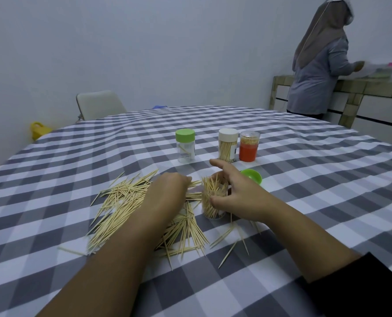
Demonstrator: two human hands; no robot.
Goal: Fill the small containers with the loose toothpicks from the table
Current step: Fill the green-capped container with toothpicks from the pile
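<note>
A clear open container (214, 200), crammed with upright toothpicks, stands in the middle of the checked tablecloth (304, 179). My right hand (238, 193) grips it from the right, thumb in front and fingers curled round the back. My left hand (167, 191) lies over the pile of loose toothpicks (121, 202) just left of the container, fingers curled down onto a few of them; the fingertips are hidden. Its green lid (252, 176) lies upturned behind my right hand.
Three closed containers stand further back: a nearly empty green-lidded one (185, 145), a full white-lidded one (227, 145) and an orange one (249, 146). A few stray toothpicks (234, 243) lie near the front. A person stands at a counter at far right; a chair (98, 104) is behind the table.
</note>
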